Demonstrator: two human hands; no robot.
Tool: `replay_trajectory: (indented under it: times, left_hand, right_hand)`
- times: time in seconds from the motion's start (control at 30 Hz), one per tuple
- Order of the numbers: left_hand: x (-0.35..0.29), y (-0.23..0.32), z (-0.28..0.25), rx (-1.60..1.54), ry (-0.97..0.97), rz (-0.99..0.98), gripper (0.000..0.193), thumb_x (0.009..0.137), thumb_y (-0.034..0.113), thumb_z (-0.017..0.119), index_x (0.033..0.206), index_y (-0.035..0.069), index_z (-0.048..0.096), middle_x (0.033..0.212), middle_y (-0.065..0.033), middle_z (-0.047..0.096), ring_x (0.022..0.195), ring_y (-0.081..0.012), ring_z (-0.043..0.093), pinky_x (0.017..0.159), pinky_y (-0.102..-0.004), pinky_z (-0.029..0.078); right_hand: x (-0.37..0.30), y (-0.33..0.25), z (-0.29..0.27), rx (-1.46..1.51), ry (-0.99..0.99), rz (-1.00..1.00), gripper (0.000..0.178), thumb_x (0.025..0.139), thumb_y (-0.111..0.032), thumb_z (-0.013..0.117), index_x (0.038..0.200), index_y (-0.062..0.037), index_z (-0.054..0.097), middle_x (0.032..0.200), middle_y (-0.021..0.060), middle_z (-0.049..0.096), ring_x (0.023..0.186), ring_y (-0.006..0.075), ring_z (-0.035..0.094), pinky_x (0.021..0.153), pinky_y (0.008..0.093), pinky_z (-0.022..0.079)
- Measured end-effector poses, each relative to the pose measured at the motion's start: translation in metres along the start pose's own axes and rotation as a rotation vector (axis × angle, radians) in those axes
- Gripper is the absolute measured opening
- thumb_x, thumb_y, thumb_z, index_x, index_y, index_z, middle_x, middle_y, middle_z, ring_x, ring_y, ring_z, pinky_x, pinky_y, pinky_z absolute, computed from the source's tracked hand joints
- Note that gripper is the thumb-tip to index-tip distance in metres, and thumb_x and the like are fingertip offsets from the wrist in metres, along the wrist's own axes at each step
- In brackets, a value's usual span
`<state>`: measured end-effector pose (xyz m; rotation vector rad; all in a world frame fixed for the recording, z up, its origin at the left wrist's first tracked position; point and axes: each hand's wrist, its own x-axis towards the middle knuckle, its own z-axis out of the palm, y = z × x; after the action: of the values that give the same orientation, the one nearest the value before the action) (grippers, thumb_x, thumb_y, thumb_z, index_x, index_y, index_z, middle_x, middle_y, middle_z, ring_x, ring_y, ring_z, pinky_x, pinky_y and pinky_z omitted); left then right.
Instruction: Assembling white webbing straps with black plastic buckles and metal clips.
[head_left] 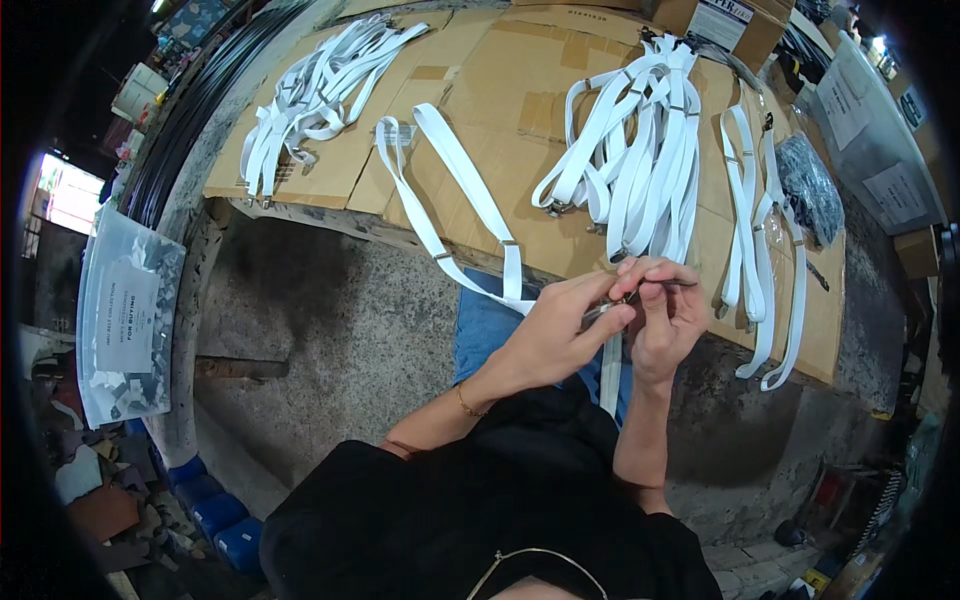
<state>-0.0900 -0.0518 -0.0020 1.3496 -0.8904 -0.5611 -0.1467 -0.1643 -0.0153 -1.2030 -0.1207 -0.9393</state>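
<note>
A pair of white suspenders (462,170) lies looped over the near edge of the cardboard-covered table, and its straps run down into my hands. My left hand (556,328) is closed on the strap end, fingertips pinched together. Against it, my right hand (665,325) is closed too, pinching a small dark metal piece at the end of the suspenders, probably a clip; the fingers partly hide it. Below the hands a strap end (610,375) hangs over my lap. Just beyond them lies a large bundle of white suspenders (650,150) with metal adjusters and clips.
Another suspenders bundle (320,90) lies at the far left of the cardboard (480,85). Several loose straps (740,220) and a clear bag of dark pieces (810,185) lie at right. Plastic bins stand left (130,320) and far right (880,130).
</note>
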Motion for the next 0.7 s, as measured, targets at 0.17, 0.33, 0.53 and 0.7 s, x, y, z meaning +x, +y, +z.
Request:
replay_trajectory:
  times: [0.17,0.33,0.53,0.7]
  left_hand:
    - [0.008,0.011,-0.009,0.265,0.087,0.101,0.014,0.084,0.006,0.059,0.093,-0.004,0.055,0.072,-0.0143,0.052,0.058,-0.0247,0.051,0.053,-0.0335,0.039]
    - [0.011,0.011,-0.014,0.363,0.076,0.2,0.018,0.085,0.005,0.058,0.1,-0.005,0.055,0.075,-0.0144,0.054,0.06,-0.0232,0.054,0.055,-0.0316,0.042]
    - [0.008,0.018,-0.008,0.239,0.056,0.164,0.023,0.087,0.007,0.054,0.108,-0.004,0.053,0.08,-0.0177,0.055,0.06,-0.0266,0.052,0.056,-0.0337,0.041]
    - [0.012,0.009,-0.016,-0.029,-0.067,0.042,0.024,0.092,0.016,0.045,0.099,-0.005,0.055,0.076,-0.0117,0.052,0.058,-0.0191,0.046,0.057,-0.0285,0.038]
  right_hand:
    - [0.003,-0.003,-0.002,-0.066,0.004,-0.006,0.011,0.086,-0.002,0.058,0.095,0.0029,0.054,0.082,0.0141,0.061,0.08,0.0207,0.06,0.08,0.0346,0.047]
    - [0.0,-0.012,-0.003,-0.095,-0.081,0.022,0.036,0.084,-0.004,0.063,0.114,0.0085,0.049,0.105,0.0185,0.06,0.1,0.022,0.057,0.085,0.0314,0.047]
    - [-0.009,-0.013,-0.017,-0.094,-0.062,0.209,0.05,0.079,-0.013,0.07,0.116,0.01,0.047,0.109,0.0196,0.06,0.103,0.0197,0.056,0.085,0.0277,0.046]
    - [-0.003,-0.014,-0.017,0.003,-0.032,0.195,0.045,0.08,-0.015,0.07,0.113,0.009,0.05,0.105,0.0159,0.06,0.095,0.0171,0.057,0.083,0.0277,0.044]
